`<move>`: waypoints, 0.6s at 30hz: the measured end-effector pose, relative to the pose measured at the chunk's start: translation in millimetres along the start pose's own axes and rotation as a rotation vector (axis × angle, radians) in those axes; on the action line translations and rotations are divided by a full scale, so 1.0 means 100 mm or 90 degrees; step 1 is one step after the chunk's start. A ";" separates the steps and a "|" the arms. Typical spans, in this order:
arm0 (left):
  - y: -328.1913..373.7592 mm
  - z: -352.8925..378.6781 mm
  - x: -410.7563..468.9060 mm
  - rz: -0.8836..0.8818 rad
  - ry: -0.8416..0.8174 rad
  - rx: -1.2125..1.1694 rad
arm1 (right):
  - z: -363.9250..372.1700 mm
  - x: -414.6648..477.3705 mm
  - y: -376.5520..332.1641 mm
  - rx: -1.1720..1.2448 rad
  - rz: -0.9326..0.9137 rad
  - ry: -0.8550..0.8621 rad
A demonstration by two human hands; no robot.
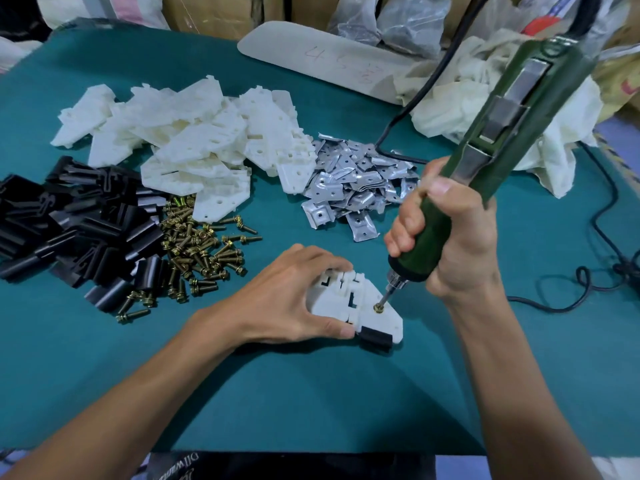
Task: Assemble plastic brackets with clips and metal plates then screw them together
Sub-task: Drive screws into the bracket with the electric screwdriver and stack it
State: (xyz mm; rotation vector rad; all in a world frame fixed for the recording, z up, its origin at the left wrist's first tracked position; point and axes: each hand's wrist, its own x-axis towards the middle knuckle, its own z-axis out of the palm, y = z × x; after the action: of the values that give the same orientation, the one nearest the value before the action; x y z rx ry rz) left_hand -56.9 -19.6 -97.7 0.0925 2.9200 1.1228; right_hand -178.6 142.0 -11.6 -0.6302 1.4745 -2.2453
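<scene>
1. The teal table (pixel 277 393) fills the near ground, and both forearms reach in over it from the bottom edge.
2. The left hand (pixel 291 299) grips the left end of a white bracket (pixel 332 303). Its thumb lies along the near edge and its fingers curl over the far edge, spread fairly wide.
3. That bracket lies flat on the table, a little right of centre. A black clip (pixel 375 336) sits on its near edge, and a brass screw (pixel 377 308) stands in a hole in its right part.
4. The right hand (pixel 446 237) is wrapped tight round the lower grip of a green electric screwdriver (pixel 502 133). The tool leans up and to the right, with its bit set on the screw head.
5. A pile of loose screws (pixel 197 251) lies to the left of the bracket. Just beyond it, at the left edge, is a heap of black clips (pixel 69 230).
6. Farther back, a pile of metal plates (pixel 360 181) lies near the right hand, touching a large heap of white brackets (pixel 194 133) on its left.
7. A black cable (pixel 595 220) loops over the right side of the table.
8. At the far edge lie a pale board (pixel 329 60) with handwriting, crumpled plastic bags (pixel 467 98) and cardboard boxes (pixel 207 12).
</scene>
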 end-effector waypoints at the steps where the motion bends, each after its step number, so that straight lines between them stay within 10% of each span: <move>1: 0.00 0.02 0.00 0.003 0.016 0.011 | 0.01 0.00 0.00 -0.012 -0.017 0.027; 6: 0.05 0.06 0.01 -0.027 0.093 0.040 | 0.07 0.09 -0.07 -0.058 -0.131 0.245; 18: 0.34 -0.16 0.06 -0.307 0.088 0.277 | 0.01 0.00 -0.31 -0.082 -0.166 0.278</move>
State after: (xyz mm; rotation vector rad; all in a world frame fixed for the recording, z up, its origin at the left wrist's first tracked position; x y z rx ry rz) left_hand -62.1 -4.6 -63.3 -0.6698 2.9954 0.4350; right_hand -180.1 153.2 17.5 -0.4011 1.8446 -2.6282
